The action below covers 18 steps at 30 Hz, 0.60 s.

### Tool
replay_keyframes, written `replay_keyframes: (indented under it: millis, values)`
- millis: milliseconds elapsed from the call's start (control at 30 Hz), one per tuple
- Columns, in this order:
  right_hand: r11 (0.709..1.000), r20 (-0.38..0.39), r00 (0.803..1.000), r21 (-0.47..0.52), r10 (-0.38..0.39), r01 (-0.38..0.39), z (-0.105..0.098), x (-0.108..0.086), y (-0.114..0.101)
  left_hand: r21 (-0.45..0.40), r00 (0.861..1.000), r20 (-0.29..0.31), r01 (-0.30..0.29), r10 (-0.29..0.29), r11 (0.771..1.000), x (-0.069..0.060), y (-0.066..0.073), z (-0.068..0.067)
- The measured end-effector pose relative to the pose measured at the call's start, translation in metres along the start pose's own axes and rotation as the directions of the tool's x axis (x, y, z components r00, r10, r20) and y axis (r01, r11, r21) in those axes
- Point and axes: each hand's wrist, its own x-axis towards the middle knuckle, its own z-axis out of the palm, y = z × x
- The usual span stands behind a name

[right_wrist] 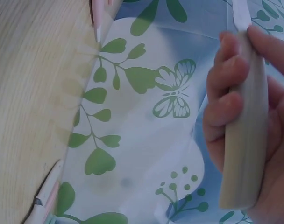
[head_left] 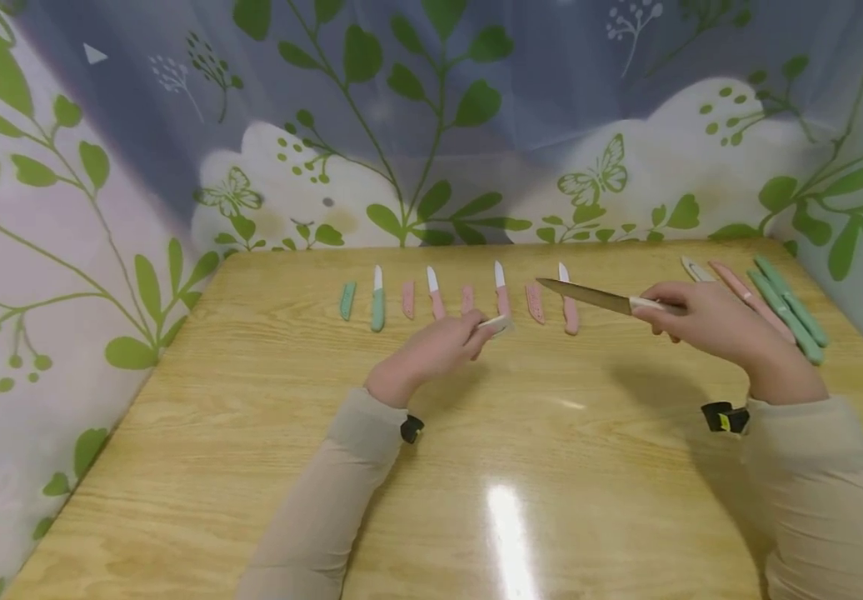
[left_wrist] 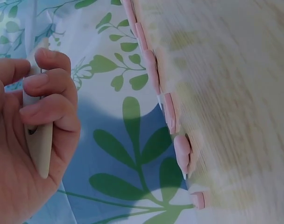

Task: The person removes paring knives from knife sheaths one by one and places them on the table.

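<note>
Head view: The left hand [head_left: 435, 350] grasps a cream cover [head_left: 496, 326], which projects to the right past the fingertips. The right hand [head_left: 709, 325] grasps a cream-handled knife [head_left: 611, 300] by its handle; the blade points left, toward the left hand, its tip well apart from the cover. Both hands are held over the far half of the wooden table [head_left: 177, 483]. Beyond them runs a row, from left to right: a green sheath [head_left: 346, 301], a green-handled knife [head_left: 378, 308], then pink sheaths [head_left: 535, 303] alternating with pink-handled knives [head_left: 570, 314]. The knife blade crosses the rightmost of these in this view. At far right, beside the right hand, lies a group of cream, pink and green knives [head_left: 787, 312].

Left wrist view: The fingers are curled round the cover, against the palm. Pink pieces of the row show to the right of the hand.

Right wrist view: The fingers and thumb wrap the cream handle; only the start of the blade shows.
</note>
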Motion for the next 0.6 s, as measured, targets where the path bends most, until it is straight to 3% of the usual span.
replay_keyframes:
  millis: [167, 300, 467, 600]
  values:
    - [0.993, -0.049, 0.997, 0.107, 0.058, -0.053, -0.001, 0.003, 0.010, -0.059, 1.000, -0.008, -0.006, 0.006, 0.998, 0.010, 0.001, 0.003]
    - [0.974, -0.087, 0.994, 0.220, 0.071, -0.051, -0.001, 0.009, 0.023, -0.006, 0.998, -0.050, -0.034, 0.033, 0.999, 0.030, 0.012, 0.005]
    - [0.953, -0.003, 0.989, 0.268, 0.147, -0.141, 0.001, 0.025, 0.041, 0.150, 0.988, -0.150, -0.017, 0.040, 0.988, 0.061, 0.039, 0.009]
    - [0.940, 0.045, 0.971, 0.242, 0.236, -0.240, -0.001, 0.040, 0.053, 0.049, 0.979, -0.204, 0.006, 0.004, 0.999, 0.090, 0.058, 0.010]
